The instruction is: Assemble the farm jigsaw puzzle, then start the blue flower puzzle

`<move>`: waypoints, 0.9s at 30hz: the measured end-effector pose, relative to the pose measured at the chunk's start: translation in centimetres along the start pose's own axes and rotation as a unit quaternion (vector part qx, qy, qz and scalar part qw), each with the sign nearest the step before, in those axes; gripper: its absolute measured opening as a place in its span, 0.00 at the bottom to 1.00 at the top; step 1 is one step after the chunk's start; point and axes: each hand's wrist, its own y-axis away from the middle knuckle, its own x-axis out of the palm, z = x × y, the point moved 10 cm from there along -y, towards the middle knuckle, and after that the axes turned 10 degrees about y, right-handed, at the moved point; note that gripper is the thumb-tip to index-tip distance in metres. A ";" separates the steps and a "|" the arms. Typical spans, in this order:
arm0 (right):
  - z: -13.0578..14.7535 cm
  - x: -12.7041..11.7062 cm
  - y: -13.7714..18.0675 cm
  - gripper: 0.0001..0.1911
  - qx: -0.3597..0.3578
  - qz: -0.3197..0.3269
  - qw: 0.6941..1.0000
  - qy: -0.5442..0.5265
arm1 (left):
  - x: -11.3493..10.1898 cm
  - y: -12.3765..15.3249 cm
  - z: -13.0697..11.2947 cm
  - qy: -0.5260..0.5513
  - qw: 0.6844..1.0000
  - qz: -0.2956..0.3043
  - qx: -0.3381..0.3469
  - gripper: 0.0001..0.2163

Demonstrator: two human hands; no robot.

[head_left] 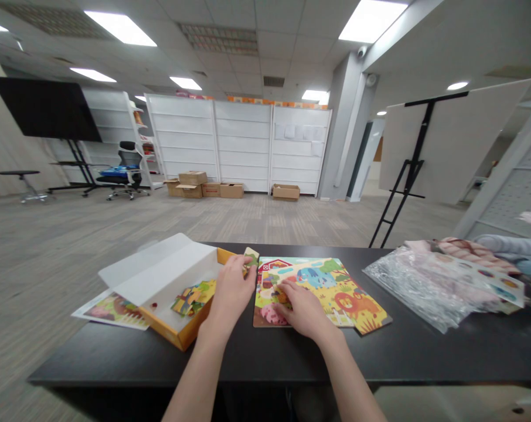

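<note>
On the black table lies a colourful animal jigsaw puzzle (318, 278), with a blue elephant, an orange lion and a red barn. Its lower right part juts out beyond the straight edge. My left hand (234, 287), between the box and the puzzle, pinches a green and cream puzzle piece (251, 255). My right hand (305, 308) rests over the puzzle's left half, thumb and fingers curled round a yellowish piece above the pink pig; the fingers partly hide it. Left of my hands, an open yellow box (181, 337) holds several loose pieces (195, 298).
A printed picture sheet (116, 310) lies partly under the box's raised white lid (160, 266). Clear plastic bags (428, 284) and twisted soft bundles (480, 253) crowd the table's right. Beyond stand an easel-like board stand (408, 170), cardboard boxes (193, 184) and white shelving.
</note>
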 end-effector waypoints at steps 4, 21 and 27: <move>0.1 -0.3 0.4 0.20 -0.008 -0.004 1.000 -0.016 | -6.8 -0.8 2.5 -0.104 0.991 -0.065 -0.050 0.14; -5.2 -1.7 2.2 0.13 0.097 -0.009 0.990 -0.104 | -1.9 2.2 -0.7 -0.187 0.971 0.138 -0.056 0.12; -6.1 -2.1 2.7 0.14 0.095 -0.026 0.990 -0.104 | 6.4 4.1 -1.4 -0.198 0.946 0.255 -0.036 0.11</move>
